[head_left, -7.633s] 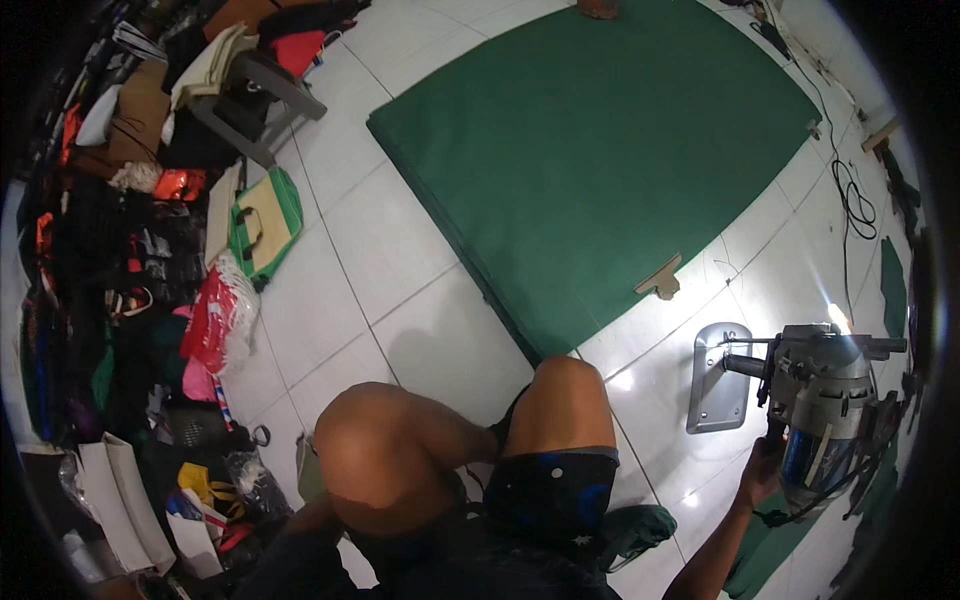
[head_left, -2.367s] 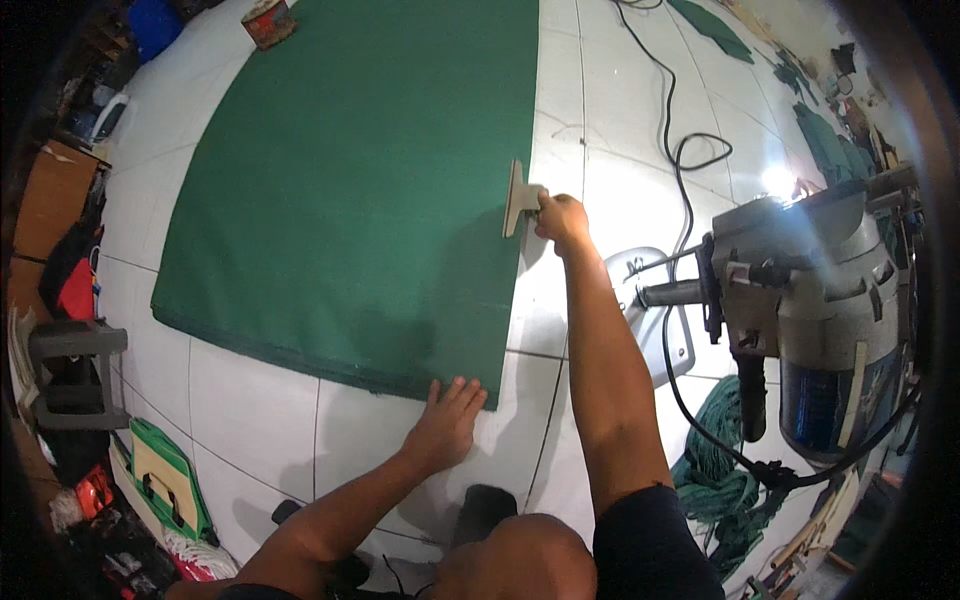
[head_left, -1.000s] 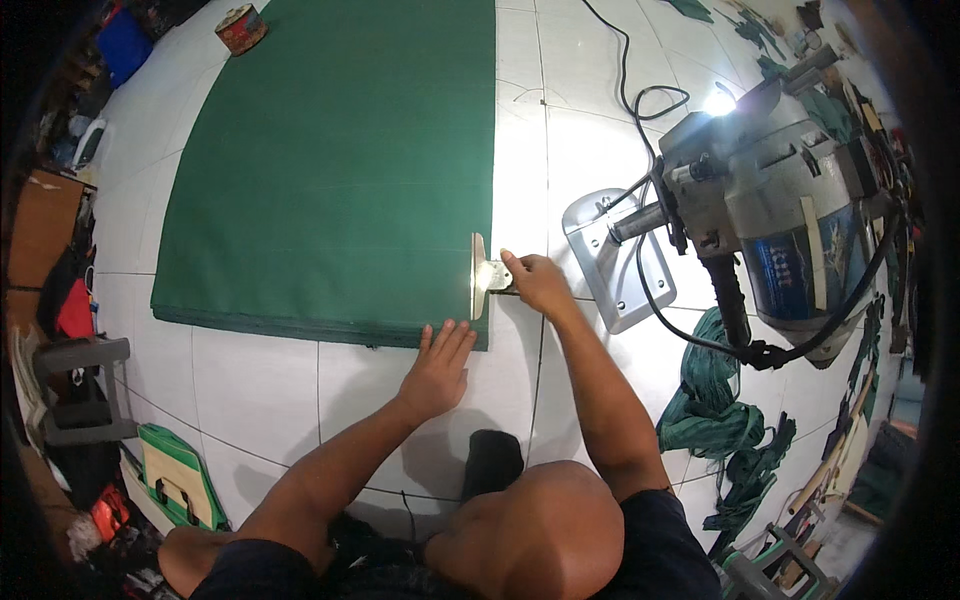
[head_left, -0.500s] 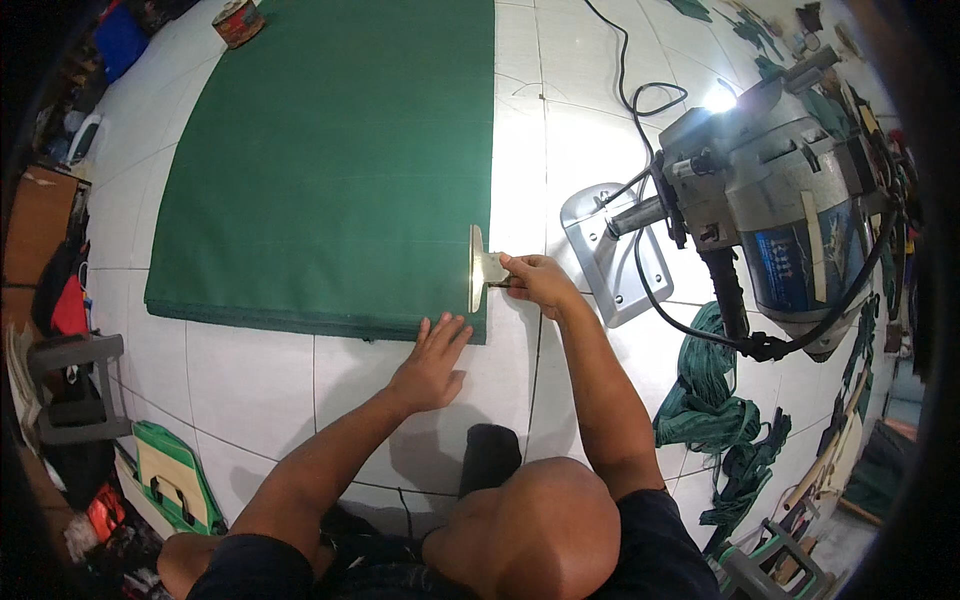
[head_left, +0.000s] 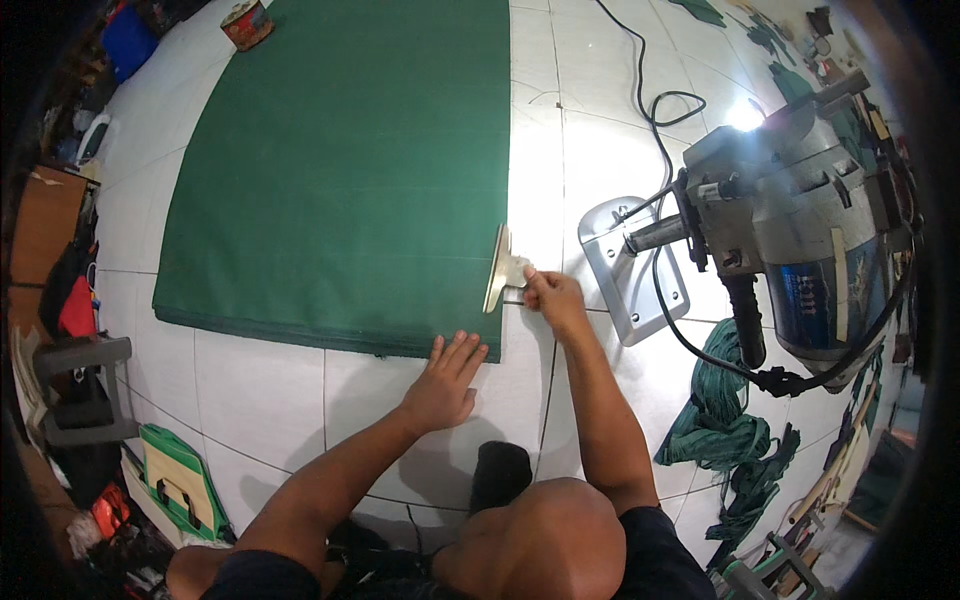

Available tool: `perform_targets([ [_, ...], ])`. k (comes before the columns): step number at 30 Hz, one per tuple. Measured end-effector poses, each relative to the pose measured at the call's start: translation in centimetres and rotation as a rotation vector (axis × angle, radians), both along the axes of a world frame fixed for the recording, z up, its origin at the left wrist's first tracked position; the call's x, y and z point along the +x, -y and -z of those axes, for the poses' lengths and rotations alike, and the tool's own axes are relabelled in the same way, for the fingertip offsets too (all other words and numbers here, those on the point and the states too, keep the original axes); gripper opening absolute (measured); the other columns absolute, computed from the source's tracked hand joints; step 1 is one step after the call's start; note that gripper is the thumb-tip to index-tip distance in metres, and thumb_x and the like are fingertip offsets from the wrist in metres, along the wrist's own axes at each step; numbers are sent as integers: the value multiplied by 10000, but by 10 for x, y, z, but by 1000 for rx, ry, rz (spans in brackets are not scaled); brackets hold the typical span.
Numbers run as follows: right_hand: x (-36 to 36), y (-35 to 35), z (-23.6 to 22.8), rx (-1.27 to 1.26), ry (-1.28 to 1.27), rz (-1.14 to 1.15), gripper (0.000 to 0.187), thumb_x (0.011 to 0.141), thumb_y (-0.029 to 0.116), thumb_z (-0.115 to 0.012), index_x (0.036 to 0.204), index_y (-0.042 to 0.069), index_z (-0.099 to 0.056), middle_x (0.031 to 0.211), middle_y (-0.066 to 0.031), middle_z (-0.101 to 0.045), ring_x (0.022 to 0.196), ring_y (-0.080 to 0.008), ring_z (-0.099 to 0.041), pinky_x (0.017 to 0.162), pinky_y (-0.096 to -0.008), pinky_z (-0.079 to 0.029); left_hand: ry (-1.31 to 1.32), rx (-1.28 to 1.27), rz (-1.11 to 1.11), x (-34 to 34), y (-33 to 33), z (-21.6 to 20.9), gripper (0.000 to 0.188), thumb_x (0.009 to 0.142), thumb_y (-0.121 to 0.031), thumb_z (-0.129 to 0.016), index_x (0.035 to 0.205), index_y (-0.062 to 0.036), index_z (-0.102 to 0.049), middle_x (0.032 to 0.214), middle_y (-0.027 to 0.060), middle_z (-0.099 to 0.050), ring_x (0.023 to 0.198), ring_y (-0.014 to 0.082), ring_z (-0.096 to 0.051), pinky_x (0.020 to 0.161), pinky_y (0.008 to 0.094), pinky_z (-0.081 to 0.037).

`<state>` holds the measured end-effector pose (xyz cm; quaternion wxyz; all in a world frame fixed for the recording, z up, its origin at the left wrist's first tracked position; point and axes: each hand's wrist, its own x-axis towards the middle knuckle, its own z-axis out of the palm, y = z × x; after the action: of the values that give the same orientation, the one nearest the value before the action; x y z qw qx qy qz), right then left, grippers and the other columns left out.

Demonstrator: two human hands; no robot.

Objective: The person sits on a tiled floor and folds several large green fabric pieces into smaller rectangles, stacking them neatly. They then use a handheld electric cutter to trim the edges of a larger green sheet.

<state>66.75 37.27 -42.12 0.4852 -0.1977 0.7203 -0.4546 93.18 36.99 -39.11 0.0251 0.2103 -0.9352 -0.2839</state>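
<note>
A thick stack of green fabric (head_left: pixel 350 170) lies flat on the white tiled floor. My left hand (head_left: pixel 445 378) rests flat on the floor, its fingertips touching the near right corner of the stack. My right hand (head_left: pixel 552 298) grips a pale metal clamp (head_left: pixel 500 268) that stands against the stack's right edge, close to that same corner. Both forearms reach in from the lower edge, above my head and dark shirt.
A large electric cutting machine (head_left: pixel 790 240) with a flat metal base plate (head_left: pixel 630 265) stands right of my right hand, its black cable (head_left: pixel 650 100) looping over the tiles. Green fabric scraps (head_left: pixel 730 440) lie at the right. A tin (head_left: pixel 245 22) sits on the stack's far corner. Clutter lines the left side.
I have come over to the fabric and the cutter. My right hand carried the clamp down the stack's right edge toward the near corner. Over the last second both hands barely moved.
</note>
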Motion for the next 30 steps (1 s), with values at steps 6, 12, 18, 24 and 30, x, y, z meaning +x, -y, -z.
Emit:
perform_targets([
  [6,-18,42,2,-100,75,-31,484,927,403,-694,858,-75,-681,672,-42,-602,579,-97,-539,530,-258,-452,71,-59,-17,-5,-4,-4,707,798,-185,-627,1427,56,-411,1500,262,-371,1428,433,-310,1147,632,-222],
  [12,-27,44,-9,-17,-36,-101,562,916,447,-691,1010,-107,-685,720,-85,-642,606,-124,-594,574,-260,-512,254,-225,-56,-24,-20,-8,735,808,-239,-654,1439,38,-397,1503,263,-367,1409,425,-341,1136,625,-248],
  [18,-15,17,-80,-16,-753,-187,511,877,446,-712,1097,-14,-681,964,-208,-711,871,-309,-700,784,-400,-539,280,-161,-38,-27,-16,-14,756,789,-179,-659,1461,26,-378,1490,278,-363,1409,438,-328,1130,619,-271],
  [24,-39,-89,-178,-416,-1069,194,298,852,240,-774,1044,34,-675,784,-90,-649,656,-237,-616,634,-355,-503,190,-185,-61,-25,-18,-18,709,772,-100,-603,1448,14,-423,1469,266,-402,1387,437,-367,1107,627,-314],
  [30,-92,-209,-201,403,-1218,-181,334,888,315,-707,1079,42,-681,919,-158,-713,818,-294,-723,694,-418,-539,136,-190,-43,-17,-15,-15,734,770,-109,-607,1465,14,-402,1474,275,-392,1393,442,-355,1118,625,-296],
])
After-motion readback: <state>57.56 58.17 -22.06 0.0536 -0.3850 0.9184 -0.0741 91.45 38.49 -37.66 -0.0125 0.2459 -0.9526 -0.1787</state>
